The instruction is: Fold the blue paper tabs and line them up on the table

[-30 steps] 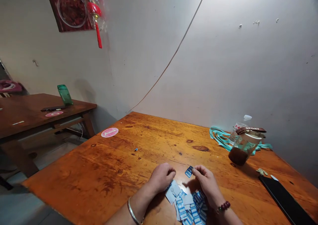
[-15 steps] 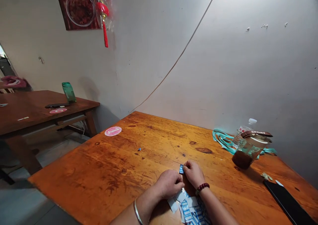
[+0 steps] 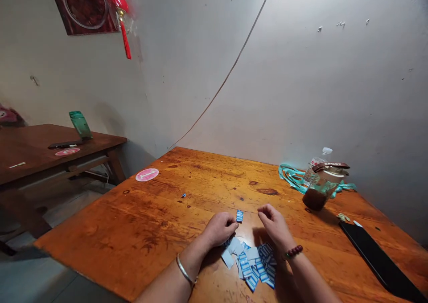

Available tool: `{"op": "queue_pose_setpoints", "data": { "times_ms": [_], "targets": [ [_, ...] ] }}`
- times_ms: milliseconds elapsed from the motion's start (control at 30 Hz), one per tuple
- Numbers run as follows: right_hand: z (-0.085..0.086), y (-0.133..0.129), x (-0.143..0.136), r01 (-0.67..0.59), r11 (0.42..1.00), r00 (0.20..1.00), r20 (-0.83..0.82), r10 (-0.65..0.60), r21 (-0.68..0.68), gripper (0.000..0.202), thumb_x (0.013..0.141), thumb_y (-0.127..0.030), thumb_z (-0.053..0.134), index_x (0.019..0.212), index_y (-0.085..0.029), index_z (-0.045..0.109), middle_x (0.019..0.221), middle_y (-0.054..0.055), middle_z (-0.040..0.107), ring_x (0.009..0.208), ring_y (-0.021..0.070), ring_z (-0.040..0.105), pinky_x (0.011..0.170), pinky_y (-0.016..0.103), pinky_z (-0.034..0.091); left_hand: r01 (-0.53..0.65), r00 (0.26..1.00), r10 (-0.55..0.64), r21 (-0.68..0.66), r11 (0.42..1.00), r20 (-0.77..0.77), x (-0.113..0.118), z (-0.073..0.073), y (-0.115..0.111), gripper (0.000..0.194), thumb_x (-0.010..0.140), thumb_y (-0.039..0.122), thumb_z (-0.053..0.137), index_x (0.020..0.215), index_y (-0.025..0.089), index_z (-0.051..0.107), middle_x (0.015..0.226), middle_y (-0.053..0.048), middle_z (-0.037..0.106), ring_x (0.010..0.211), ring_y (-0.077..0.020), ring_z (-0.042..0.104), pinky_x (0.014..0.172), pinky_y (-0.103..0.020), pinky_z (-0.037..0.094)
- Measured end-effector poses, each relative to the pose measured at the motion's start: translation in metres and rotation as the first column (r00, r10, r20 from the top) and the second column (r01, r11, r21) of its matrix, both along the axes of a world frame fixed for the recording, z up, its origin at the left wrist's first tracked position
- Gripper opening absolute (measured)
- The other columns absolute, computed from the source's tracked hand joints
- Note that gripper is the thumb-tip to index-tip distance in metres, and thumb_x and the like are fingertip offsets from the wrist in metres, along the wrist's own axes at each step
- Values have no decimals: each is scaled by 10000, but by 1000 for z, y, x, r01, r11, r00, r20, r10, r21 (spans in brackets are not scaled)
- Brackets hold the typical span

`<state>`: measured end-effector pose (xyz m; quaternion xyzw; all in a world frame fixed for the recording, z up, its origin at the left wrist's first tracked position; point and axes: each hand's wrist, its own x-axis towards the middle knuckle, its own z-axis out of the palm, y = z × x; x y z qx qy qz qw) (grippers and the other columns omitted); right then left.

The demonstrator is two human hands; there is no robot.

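Note:
A small blue-and-white card [image 3: 240, 216] lies on the wooden table [image 3: 160, 249], between my two hands. My left hand [image 3: 220, 228], with a silver bangle on its wrist, is closed beside that card; its curled fingers hide whatever may be in them. To the right, my right hand [image 3: 274, 223] hovers apart from the card, fingers loosely bent and open, nothing visible in them. It wears a dark red bead bracelet [image 3: 294, 251]. Between my forearms spreads a loose pile of similar cards [image 3: 245, 265], some with blue print up, others blank side up.
At right stand a jar of dark liquid [image 3: 316, 198] and a clear plastic bottle [image 3: 326, 153], by a turquoise strap [image 3: 290, 178]. A black phone-like slab [image 3: 374, 254] lies nearer. A tiny blue scrap [image 3: 183, 195] and a pink round sticker [image 3: 147, 174] are farther left.
My right hand has let go of the small card and drawn away to the right, leaving it on the table. The view has shifted slightly, and more of the pile shows.

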<state>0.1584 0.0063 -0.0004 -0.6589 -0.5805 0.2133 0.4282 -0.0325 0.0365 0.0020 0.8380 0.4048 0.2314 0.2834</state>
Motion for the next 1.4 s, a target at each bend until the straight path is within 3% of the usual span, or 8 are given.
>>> {"op": "queue_pose_setpoints", "data": {
  "times_ms": [100, 267, 500, 633, 800, 967, 1233, 1400],
  "targets": [
    [4, -28, 5, -105, 993, 994, -8, 105, -51, 122, 682, -264, 489, 629, -190, 570, 555, -39, 532, 525, 120, 504, 498, 217, 375, 21, 999, -22, -7, 1000, -28, 3, 3, -5, 257, 752, 315, 451, 638, 153, 615, 654, -5, 569, 611, -117, 452, 554, -216, 273],
    [-1, -54, -5, -301, 944, 940, 126, 318, -135, 126, 599, -157, 568, 707, -204, 613, 674, -25, 577, 614, 118, 500, 536, 201, 353, -9, 999, 8, 3, 1000, 46, 7, 1, -10, 238, 750, 309, 461, 623, 162, 598, 651, -7, 567, 631, -120, 465, 572, -211, 293],
    [1, -53, -1, -336, 935, 942, -28, 336, -115, 74, 679, -161, 530, 607, -178, 533, 578, -39, 527, 539, 96, 460, 480, 180, 333, -117, 971, 117, -11, 993, 210, 9, 3, -7, 271, 763, 334, 458, 586, 155, 559, 607, -4, 526, 599, -114, 458, 573, -206, 312],
    [13, -54, 0, -255, 965, 966, -35, 257, 57, 175, 783, -267, 478, 630, -185, 503, 588, -26, 506, 559, 107, 455, 514, 201, 367, -82, 942, 130, -165, 983, 310, 13, 8, -10, 326, 760, 415, 461, 628, 143, 584, 602, -3, 530, 597, -116, 466, 558, -202, 327],
    [14, -56, -10, -257, 933, 966, 104, 238, 252, 178, 843, -231, 373, 725, -209, 504, 689, 20, 532, 649, 141, 494, 611, 249, 415, 176, 882, 108, -533, 828, 458, 18, 8, -19, 487, 778, 538, 371, 751, 107, 597, 628, -26, 566, 506, -84, 448, 487, -190, 325],
    [6, -57, -18, -338, 890, 941, 136, 310, 307, 196, 848, -181, 352, 756, -223, 520, 788, 37, 564, 746, 154, 536, 684, 262, 430, 297, 833, 152, -662, 688, 532, 20, 6, -24, 345, 689, 456, 563, 757, 118, 566, 596, 3, 548, 448, -52, 415, 435, -164, 285],
    [6, -53, -18, -164, 960, 985, -13, 171, 229, 159, 839, -254, 402, 831, -207, 553, 792, 39, 591, 757, 170, 551, 682, 256, 436, 244, 778, 254, -649, 721, 575, 19, 11, -22, 223, 639, 303, 630, 741, 115, 571, 608, 17, 527, 491, -56, 445, 476, -169, 328],
    [10, -53, -17, -191, 974, 980, -31, 196, 121, 178, 826, -293, 430, 789, -196, 575, 743, 27, 595, 688, 155, 543, 603, 235, 423, 209, 785, 253, -626, 751, 566, 20, 12, -22, 166, 646, 259, 609, 727, 119, 568, 581, 29, 508, 485, -53, 436, 456, -160, 318]
  ]
}}
